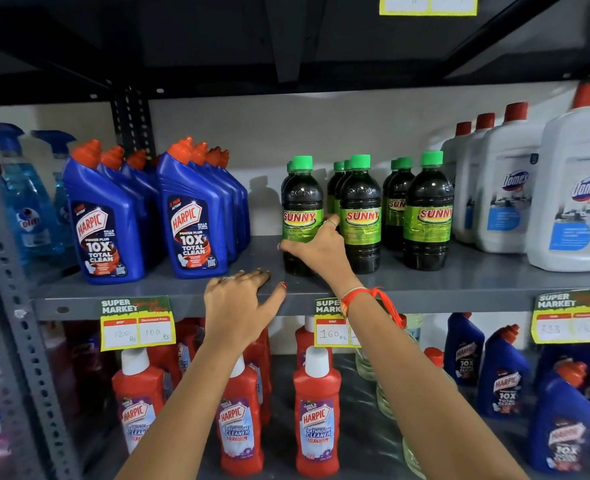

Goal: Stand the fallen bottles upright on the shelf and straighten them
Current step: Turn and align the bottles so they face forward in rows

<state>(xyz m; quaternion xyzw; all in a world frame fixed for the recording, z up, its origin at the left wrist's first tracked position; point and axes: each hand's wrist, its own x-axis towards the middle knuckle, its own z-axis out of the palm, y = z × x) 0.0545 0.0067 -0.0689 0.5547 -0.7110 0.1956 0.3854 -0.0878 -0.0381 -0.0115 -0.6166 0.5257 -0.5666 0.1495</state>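
Between Harpic bottles and more Sunny, our right hand grips upright Sunny bottle; left hand splayed on shelf edge.

Matt grey metal shelf, glossy plastic bottles, paper price tags

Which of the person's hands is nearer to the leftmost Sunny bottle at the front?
The right. The right hand wraps around the leftmost Sunny bottle, gripping its lower half. The left hand rests flat on the shelf edge, below and left of it, not touching.
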